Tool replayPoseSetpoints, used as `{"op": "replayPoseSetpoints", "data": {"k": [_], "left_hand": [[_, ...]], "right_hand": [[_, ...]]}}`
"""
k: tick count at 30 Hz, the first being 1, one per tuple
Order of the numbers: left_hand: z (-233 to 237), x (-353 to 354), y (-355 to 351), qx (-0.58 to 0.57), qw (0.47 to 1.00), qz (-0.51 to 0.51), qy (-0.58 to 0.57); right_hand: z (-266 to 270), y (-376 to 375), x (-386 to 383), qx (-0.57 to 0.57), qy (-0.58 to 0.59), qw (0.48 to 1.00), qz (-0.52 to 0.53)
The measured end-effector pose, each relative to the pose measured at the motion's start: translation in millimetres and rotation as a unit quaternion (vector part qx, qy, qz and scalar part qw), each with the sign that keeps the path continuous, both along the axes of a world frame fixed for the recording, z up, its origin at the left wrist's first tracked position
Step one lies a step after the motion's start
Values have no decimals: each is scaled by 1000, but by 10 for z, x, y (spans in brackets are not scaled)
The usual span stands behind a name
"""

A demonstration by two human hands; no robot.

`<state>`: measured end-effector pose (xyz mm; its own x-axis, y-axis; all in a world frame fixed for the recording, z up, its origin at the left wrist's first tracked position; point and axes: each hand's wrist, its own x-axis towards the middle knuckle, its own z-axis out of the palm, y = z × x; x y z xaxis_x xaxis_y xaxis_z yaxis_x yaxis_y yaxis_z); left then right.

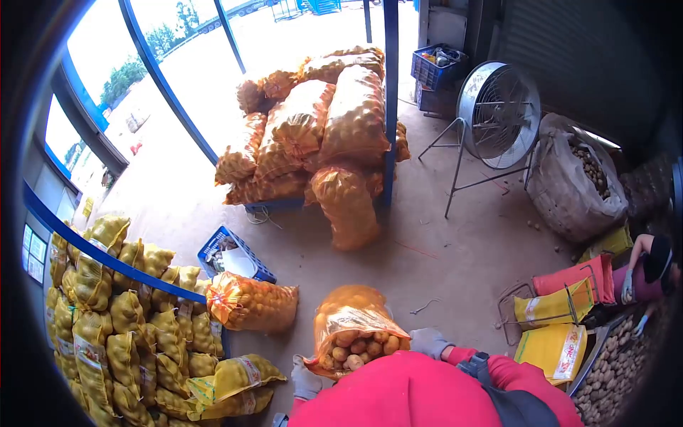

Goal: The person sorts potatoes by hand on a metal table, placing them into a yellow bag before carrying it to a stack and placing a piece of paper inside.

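An orange mesh sack (352, 306) of potatoes stands upright on the floor, its mouth open toward me and potatoes (361, 349) showing inside. My left hand (306, 378), in a grey glove, is closed on the left edge of the sack's mouth. At the right edge of the mouth is my right hand (430, 342), also gloved, with its fingers closed on the rim. Just left of this sack, a tied orange sack (254, 302) leans toward the blue rail.
Full orange sacks (356, 117) are piled ahead, yellow sacks (128, 320) at left. A blue crate (236, 254), a round fan (499, 114) and a large white bag (575, 178) stand around. At right, a co-worker (651, 260) bends beside a potato bin (615, 370) and yellow sacks (551, 350).
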<state>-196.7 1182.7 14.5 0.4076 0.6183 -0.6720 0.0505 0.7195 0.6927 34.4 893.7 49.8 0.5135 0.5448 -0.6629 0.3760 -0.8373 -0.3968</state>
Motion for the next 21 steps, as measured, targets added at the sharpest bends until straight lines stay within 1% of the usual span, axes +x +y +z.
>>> {"op": "replayPoseSetpoints", "data": {"k": [1, 2, 3, 4, 6, 7, 8, 9, 10, 11, 13, 14, 15, 18, 19, 20, 21], "left_hand": [[109, 320, 101, -1, 999, -36, -18], [348, 746, 74, -57, 992, -37, -110], [285, 1056, 82, -58, 993, -17, -97], [147, 1368, 181, -54, 995, -3, -85], [-327, 1716, 437, -21, 998, -37, -40], [-436, 1937, 506, -9, 998, -54, -24], [-539, 2120, 557, -40, 997, -43, -52], [-583, 2377, 622, -69, 994, -31, -84], [-454, 2681, 679, -97, 988, -16, -117], [-314, 2890, 722, -137, 983, -26, -124], [-394, 3153, 948, -162, 979, -72, -102], [-486, 3282, 1033, -173, 976, -91, -95], [-569, 3439, 1085, -228, 965, -58, -115], [-820, 3834, 981, -198, 979, 9, -39], [-1214, 3895, 914, -191, 978, 15, -81], [-1503, 4101, 900, -190, 979, 21, -72], [-1725, 4254, 837, -194, 979, 28, -59]], "right_hand": [[-79, -14, 122, -3, 9, 1000, -30], [-150, -48, 289, -7, 15, 998, -55], [-330, -72, 461, -20, 2, 998, -62], [-314, -27, 706, -9, -1, 997, -72], [-246, -22, 947, 3, 8, 994, -110], [-359, -34, 1089, -28, 15, 995, -97], [-420, -66, 1170, -41, 9, 994, -99], [-441, -27, 1304, -50, -1, 994, -99], [-357, 112, 1498, -59, -12, 993, -97], [-249, 228, 1667, -67, -2, 990, -126], [4, 578, 2130, -122, -1, 985, -118], [93, 724, 2346, -149, -3, 983, -110], [104, 845, 2587, -170, 6, 980, -104], [27, 1035, 3360, -163, -12, 985, -47], [-69, 1121, 3636, -169, 1, 985, -36], [-189, 1234, 4037, -175, 10, 984, -25], [-453, 1262, 4394, -160, 20, 987, -7]]}}
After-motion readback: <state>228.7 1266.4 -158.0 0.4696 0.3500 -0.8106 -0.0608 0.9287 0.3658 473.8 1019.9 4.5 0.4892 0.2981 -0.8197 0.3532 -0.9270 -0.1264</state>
